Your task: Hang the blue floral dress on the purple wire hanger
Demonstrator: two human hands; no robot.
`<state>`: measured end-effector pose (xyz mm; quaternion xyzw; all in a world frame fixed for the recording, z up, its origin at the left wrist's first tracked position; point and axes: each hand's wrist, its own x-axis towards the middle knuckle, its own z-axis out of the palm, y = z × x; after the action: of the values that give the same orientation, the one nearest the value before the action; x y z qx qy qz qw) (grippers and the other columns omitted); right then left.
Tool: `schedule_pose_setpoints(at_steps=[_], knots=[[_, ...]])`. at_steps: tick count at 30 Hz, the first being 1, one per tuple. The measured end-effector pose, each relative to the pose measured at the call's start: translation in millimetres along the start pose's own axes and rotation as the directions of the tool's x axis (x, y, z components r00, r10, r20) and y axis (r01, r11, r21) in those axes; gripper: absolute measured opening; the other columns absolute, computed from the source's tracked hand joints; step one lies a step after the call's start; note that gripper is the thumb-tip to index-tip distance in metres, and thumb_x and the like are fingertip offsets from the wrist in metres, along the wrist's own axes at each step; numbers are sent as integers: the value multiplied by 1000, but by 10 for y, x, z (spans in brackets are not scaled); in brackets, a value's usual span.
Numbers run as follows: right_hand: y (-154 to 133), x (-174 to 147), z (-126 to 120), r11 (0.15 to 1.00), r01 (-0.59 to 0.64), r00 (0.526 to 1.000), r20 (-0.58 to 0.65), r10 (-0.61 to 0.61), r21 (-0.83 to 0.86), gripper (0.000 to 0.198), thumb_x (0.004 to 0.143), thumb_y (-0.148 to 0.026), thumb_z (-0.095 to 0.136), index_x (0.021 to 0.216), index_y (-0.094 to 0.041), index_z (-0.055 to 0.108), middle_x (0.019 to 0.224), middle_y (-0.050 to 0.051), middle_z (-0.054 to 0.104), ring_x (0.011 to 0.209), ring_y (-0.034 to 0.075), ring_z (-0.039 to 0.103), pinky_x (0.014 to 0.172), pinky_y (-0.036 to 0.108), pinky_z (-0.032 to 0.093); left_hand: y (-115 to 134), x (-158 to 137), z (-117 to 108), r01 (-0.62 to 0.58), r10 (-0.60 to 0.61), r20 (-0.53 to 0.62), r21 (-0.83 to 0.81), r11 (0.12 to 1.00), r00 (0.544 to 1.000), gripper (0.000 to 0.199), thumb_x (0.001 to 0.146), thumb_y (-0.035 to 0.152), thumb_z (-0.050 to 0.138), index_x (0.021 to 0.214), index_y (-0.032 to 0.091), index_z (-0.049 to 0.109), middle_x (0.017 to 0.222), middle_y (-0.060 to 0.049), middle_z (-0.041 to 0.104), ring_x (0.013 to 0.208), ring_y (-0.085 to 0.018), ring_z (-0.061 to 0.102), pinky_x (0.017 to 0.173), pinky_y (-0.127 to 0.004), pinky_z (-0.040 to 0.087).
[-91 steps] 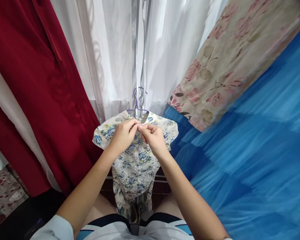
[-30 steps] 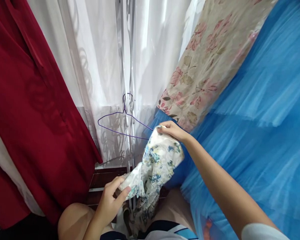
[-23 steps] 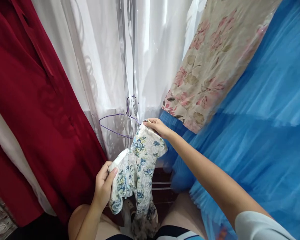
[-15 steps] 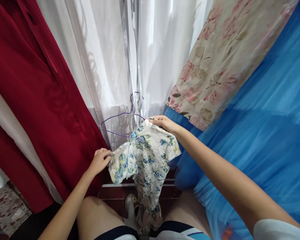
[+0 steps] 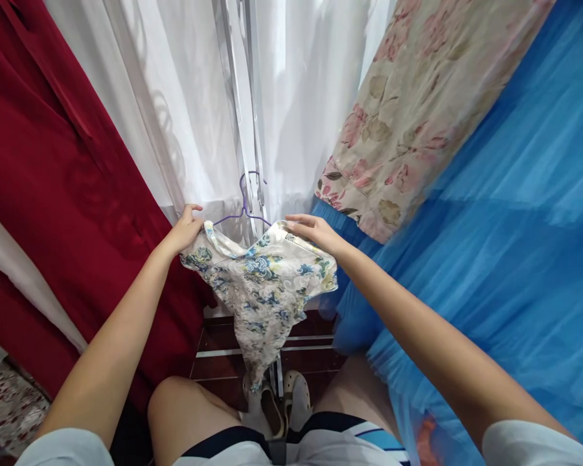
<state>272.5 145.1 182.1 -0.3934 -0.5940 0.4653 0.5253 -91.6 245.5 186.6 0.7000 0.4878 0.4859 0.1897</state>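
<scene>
A white short-sleeved dress (image 5: 267,272) with blue and yellow flowers hangs in front of me, its lower part narrowing toward my feet. The purple hanger (image 5: 244,206) sits inside its neckline, with the hook and upper bars showing and the arms' ends covered by cloth. At the left shoulder, my left hand (image 5: 185,232) is closed on the fabric, some of its fingers hidden. My right hand (image 5: 315,233) pinches the right shoulder beside the collar. Behind the hook stands a white metal pole (image 5: 250,129).
A red garment (image 5: 102,194) hangs at the left, white curtains (image 5: 301,97) behind. To the right hang a pink-flowered cloth (image 5: 388,129) and a blue tulle skirt (image 5: 490,246). Below are the dark red tiled floor (image 5: 218,366) and my clogs (image 5: 298,395).
My left hand has moved up and right, raising the left sleeve to shoulder height. The dress now covers both arms of the hanger, and its neckline is spread. The right hand stays at its shoulder.
</scene>
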Motion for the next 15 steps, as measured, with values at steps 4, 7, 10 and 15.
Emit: schedule_pose_setpoints(at_steps=[4,7,10,15], knots=[[175,-381,-258,986,116,991,-49,-123,-117,37,80,-50,69,95,-17,73,91,5,70,76,16,59,61,24,44,-173,-343,-57,-49,49,8,-11,999,999,26,80,31,59,102,17,59,79,-1,58,68,-16,51,65,-26,40],[260,-627,-337,967,153,984,-57,-168,-204,38,82,-53,66,74,-16,66,63,-2,54,57,12,44,51,24,31,-244,-652,-28,-98,100,40,-38,994,994,24,83,40,59,87,16,64,75,-1,58,68,-16,51,64,-25,39],[114,-643,-285,943,245,953,-120,-276,-225,38,86,-50,63,69,-17,58,58,-4,43,53,9,34,50,24,24,-196,-792,14,-138,134,-54,-71,988,990,23,83,38,60,88,16,67,76,-1,60,70,-16,51,63,-24,39],[-475,-504,144,906,357,913,-120,-390,-230,34,90,-44,60,73,-16,61,62,-2,49,55,10,42,51,24,31,-20,-706,76,-69,37,-264,-115,991,964,7,78,21,65,76,14,66,69,1,57,66,-13,48,58,-22,38]])
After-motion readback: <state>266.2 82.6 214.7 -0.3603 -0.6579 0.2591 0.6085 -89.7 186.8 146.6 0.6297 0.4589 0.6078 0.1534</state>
